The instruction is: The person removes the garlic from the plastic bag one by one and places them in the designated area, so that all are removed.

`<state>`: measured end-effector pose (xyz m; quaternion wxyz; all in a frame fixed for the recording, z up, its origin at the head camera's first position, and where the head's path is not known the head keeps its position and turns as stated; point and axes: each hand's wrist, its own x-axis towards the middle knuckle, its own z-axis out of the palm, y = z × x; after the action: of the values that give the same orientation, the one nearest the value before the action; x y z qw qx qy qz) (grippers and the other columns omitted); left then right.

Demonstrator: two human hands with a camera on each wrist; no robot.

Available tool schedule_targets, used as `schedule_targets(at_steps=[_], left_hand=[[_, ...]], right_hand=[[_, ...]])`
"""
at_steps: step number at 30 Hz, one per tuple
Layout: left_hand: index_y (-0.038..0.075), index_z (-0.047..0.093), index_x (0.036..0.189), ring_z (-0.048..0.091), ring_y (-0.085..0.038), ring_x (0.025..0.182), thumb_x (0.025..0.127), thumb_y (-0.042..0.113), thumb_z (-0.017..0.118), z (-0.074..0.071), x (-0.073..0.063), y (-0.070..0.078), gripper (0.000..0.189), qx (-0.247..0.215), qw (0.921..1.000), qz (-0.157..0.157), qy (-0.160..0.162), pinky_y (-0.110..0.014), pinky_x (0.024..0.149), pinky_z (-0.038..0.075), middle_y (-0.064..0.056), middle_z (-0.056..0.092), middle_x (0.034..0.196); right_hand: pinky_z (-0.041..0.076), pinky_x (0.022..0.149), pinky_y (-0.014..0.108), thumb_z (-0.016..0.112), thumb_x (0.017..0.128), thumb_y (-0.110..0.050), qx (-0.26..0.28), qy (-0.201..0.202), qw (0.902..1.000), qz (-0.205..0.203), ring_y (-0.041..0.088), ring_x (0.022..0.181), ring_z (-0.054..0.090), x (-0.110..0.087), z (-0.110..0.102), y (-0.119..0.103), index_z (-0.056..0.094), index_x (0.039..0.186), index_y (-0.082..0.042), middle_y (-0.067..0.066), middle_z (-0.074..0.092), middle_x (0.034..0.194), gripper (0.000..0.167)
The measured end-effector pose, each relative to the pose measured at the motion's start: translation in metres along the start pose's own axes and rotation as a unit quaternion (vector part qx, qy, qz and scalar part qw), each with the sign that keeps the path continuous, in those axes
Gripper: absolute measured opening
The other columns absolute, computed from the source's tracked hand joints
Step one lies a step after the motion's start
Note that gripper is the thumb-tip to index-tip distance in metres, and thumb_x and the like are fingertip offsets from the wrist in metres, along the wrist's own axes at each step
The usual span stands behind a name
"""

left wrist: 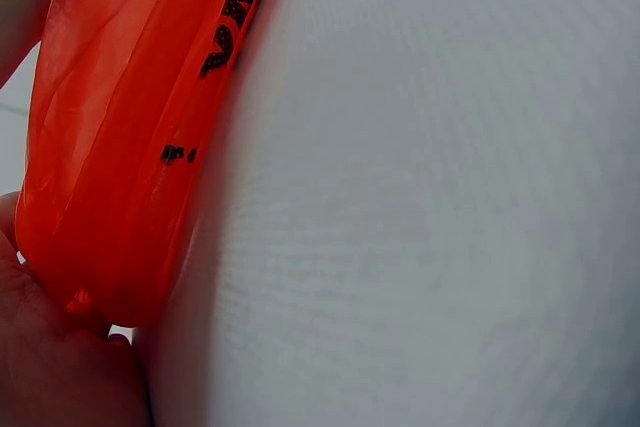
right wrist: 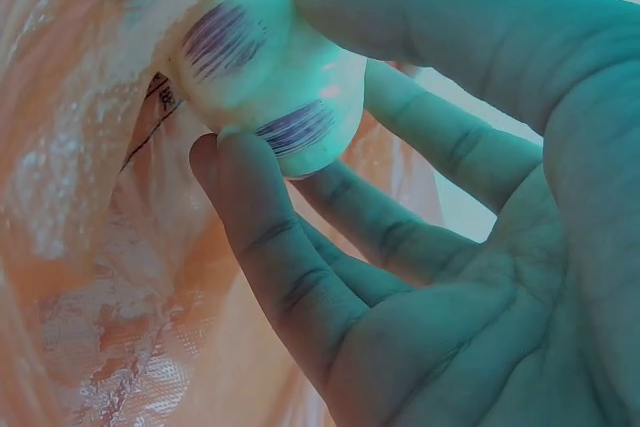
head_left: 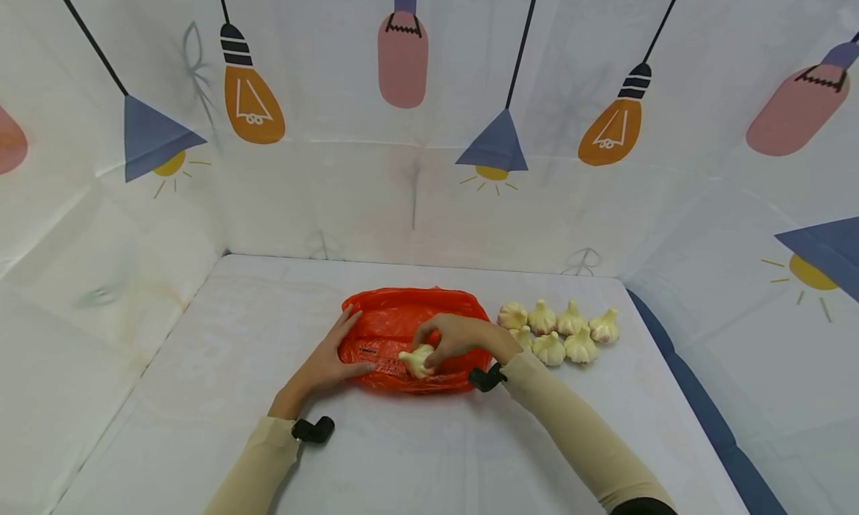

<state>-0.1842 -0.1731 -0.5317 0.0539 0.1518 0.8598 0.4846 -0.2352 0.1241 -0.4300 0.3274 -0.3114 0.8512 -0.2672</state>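
Observation:
A red plastic bag [head_left: 396, 314] lies spread with its mouth wide on the white table. Over its front part my right hand [head_left: 456, 336] pinches a garlic bulb [head_left: 416, 361] between thumb and fingers. The right wrist view shows that bulb [right wrist: 270, 67] close up, with purple streaks, beside the bag's film. My left hand [head_left: 332, 358] rests against the bag's left edge, thumb and fingers spread along it. From the left wrist, the bag's side [left wrist: 110, 167] appears with black print, and the palm touches its end.
Several more garlic bulbs [head_left: 550, 348] sit in two rows on the table [head_left: 416, 455], just right of the bag. A white cloth wall [head_left: 335, 194] printed with lamps stands behind the table. Something dark blue [head_left: 698, 411] runs along the table's right edge.

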Motion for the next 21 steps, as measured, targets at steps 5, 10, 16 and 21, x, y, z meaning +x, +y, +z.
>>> schedule_targets(at_steps=[5,10,16,21], left_hand=[[0.020,0.024,0.165,0.011,-0.042,0.159,0.082,0.043,0.084,0.000,0.000,0.001,0.105,-0.002,1.0000,-0.006,-0.001,-0.073,0.119,0.021,-0.004,0.007,0.175],[0.021,0.024,0.165,0.011,-0.041,0.159,0.082,0.044,0.084,0.000,-0.002,0.000,0.105,-0.007,0.9999,-0.015,-0.002,-0.073,0.119,0.023,-0.003,0.007,0.175],[0.022,0.024,0.165,0.010,-0.040,0.159,0.081,0.044,0.084,0.000,-0.001,0.001,0.106,-0.012,0.9998,-0.016,-0.004,-0.074,0.118,0.023,-0.002,0.007,0.175],[0.022,0.024,0.165,0.011,-0.040,0.159,0.081,0.045,0.084,-0.002,-0.002,0.002,0.106,-0.006,0.9999,-0.014,-0.005,-0.073,0.119,0.023,-0.002,0.007,0.175]], right_hand=[[0.053,0.084,0.034,0.082,0.087,-0.022,0.005,0.020,0.9997,-0.010,0.021,0.103,0.058,-0.001,0.000,0.004,0.074,0.109,-0.025,-0.009,0.068,0.106,0.023],[0.057,0.085,0.033,0.081,0.088,-0.022,0.040,0.041,0.9981,-0.024,0.017,0.097,0.066,-0.006,0.001,0.005,0.073,0.112,-0.022,-0.007,0.069,0.112,0.025],[0.059,0.086,0.031,0.080,0.089,-0.025,0.070,0.088,0.9929,-0.038,0.016,0.100,0.071,-0.018,0.007,0.008,0.072,0.117,-0.021,-0.006,0.069,0.117,0.030],[0.059,0.089,0.032,0.080,0.089,-0.027,0.104,0.134,0.9841,-0.053,0.016,0.099,0.071,-0.029,0.012,0.005,0.071,0.117,-0.022,-0.004,0.068,0.119,0.030]])
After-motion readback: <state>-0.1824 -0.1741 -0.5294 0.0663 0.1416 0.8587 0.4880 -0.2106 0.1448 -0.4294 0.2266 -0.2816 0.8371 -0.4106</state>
